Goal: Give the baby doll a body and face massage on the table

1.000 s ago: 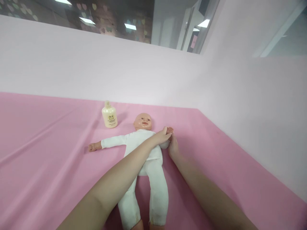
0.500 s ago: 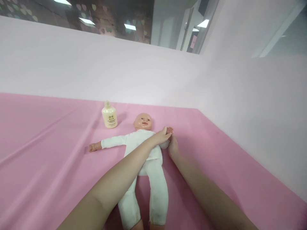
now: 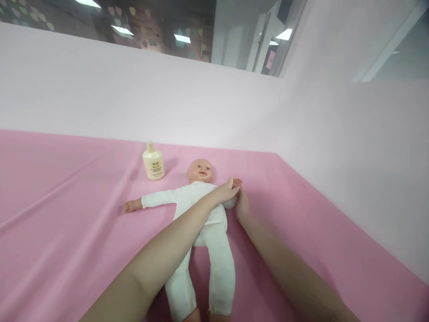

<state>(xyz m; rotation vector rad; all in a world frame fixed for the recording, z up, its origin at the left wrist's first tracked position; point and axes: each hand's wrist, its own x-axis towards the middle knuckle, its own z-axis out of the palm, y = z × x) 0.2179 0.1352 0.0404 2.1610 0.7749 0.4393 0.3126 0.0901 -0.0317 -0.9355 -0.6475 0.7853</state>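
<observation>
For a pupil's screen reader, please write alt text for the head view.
A person's left-hand grip holds a doll's hand, the right-hand grip against it. The white-bodied doll lies face up on pink cloth, its other arm outstretched, with a pale yellow bottle standing near its head.

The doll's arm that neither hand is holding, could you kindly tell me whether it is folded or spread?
Spread: this arm reaches out sideways from the doll, nearly straight, over the pink cloth.

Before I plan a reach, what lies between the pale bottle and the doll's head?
In the head view, only pink sheet and a soft shadow show between the pale bottle and the doll's head.
</observation>
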